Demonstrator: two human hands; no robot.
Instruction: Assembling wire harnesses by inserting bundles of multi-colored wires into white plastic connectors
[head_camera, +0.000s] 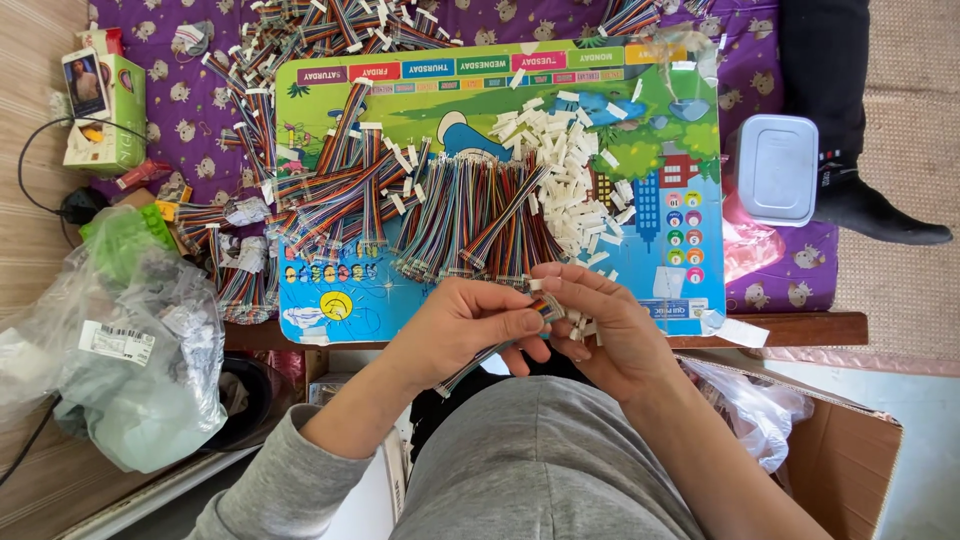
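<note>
Holding a short rainbow ribbon cable (500, 350) between both hands, just off the near edge of the tabletop (800, 328) and above the lap. Left hand (470, 325) has its fingers closed round the cable's upper stretch, thumb pressed on top; the loose lower end trails down and to the left, below that hand. Cable's long axis runs diagonally, lower left to upper right, with its top end meeting the right hand (600, 325). Right hand's fingers are curled and pinched at that top end, touching a small white connector housing (537, 285) (whether it is seated on the wires cannot be told, the fingertips cover the joint). The two hands touch at the cable tip; the right is the nearer to the housing, the left carries the cable's weight. Just beyond the hands, on a colourful picture board (480, 70), lie a row of similar cables (470, 215) and a heap of white housings (560, 170), the heap lying ahead and slightly right of the right hand.
</note>
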